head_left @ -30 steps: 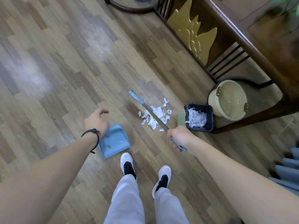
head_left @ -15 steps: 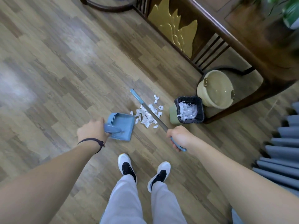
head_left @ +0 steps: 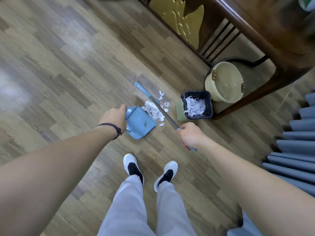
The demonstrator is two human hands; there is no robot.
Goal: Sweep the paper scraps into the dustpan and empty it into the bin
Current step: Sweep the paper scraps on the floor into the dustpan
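Observation:
White paper scraps lie in a small heap on the wood floor. My left hand grips the handle of a blue dustpan, whose open lip touches the heap's left side. My right hand is closed around the end of a broom; its grey and blue stick runs up-left across the scraps, and its head is not clearly visible. A small black bin with crumpled white plastic inside stands just right of the scraps.
A cream bucket sits behind the bin, under a dark wooden table with a gold carved panel. Blue pleated fabric hangs at the right edge. My two shoes stand below the dustpan.
My left hand took hold of the dustpan, carried it right and turned it until its lip met the scraps. The right hand kept the broom over the heap.

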